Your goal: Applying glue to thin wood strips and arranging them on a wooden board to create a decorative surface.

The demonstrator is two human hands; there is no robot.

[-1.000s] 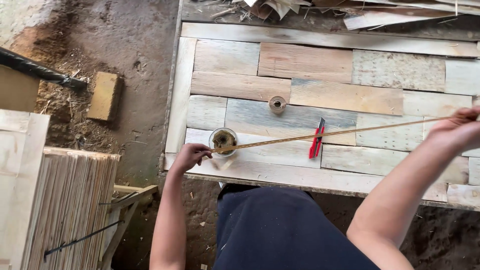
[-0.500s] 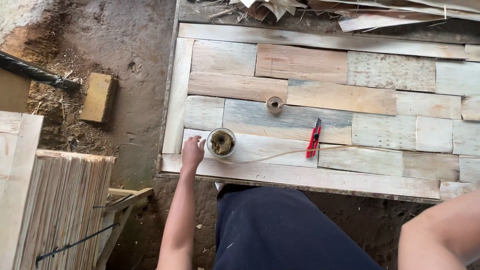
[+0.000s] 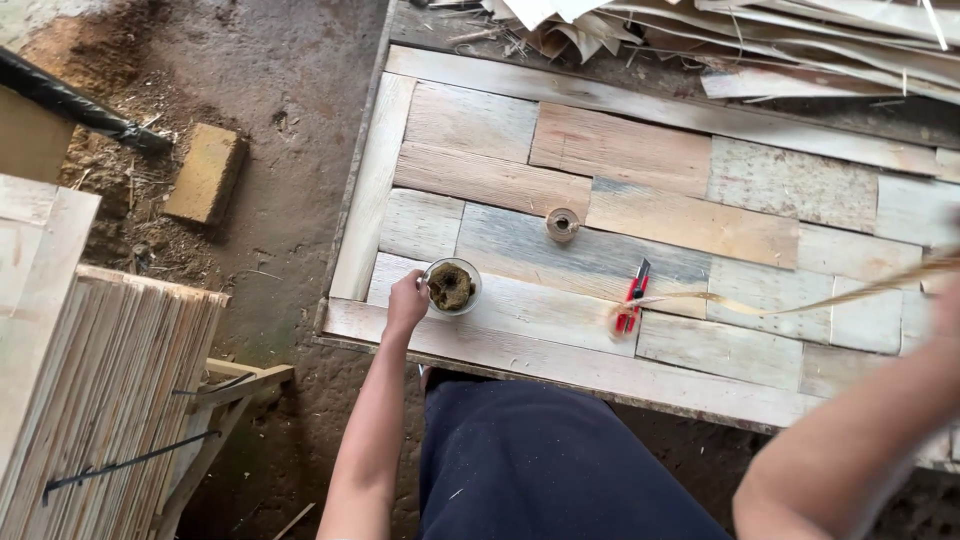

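My left hand [image 3: 408, 300] rests on the left rim of a small clear bowl [image 3: 453, 287] that holds a brownish lump. The bowl stands near the front edge of a patchwork wooden table [image 3: 620, 150]. A long thin pale strip [image 3: 790, 303] runs from beside a red utility knife [image 3: 632, 297] out to the right edge. There it meets my right hand [image 3: 945, 305], which is blurred and mostly cut off. My right forearm crosses the lower right corner. A small round spool [image 3: 562, 225] sits behind the bowl.
A stack of thin wooden slats [image 3: 110, 390] stands at the left, with a wooden block [image 3: 207, 173] and a black pipe [image 3: 70, 100] on the dirt floor. Loose wood strips [image 3: 760, 40] pile up behind the table. My dark-clothed lap [image 3: 540, 470] is below the table edge.
The strip's left end has slid away from the bowl to beside the knife as my right arm pulled it rightward. My left hand has stayed at the bowl.
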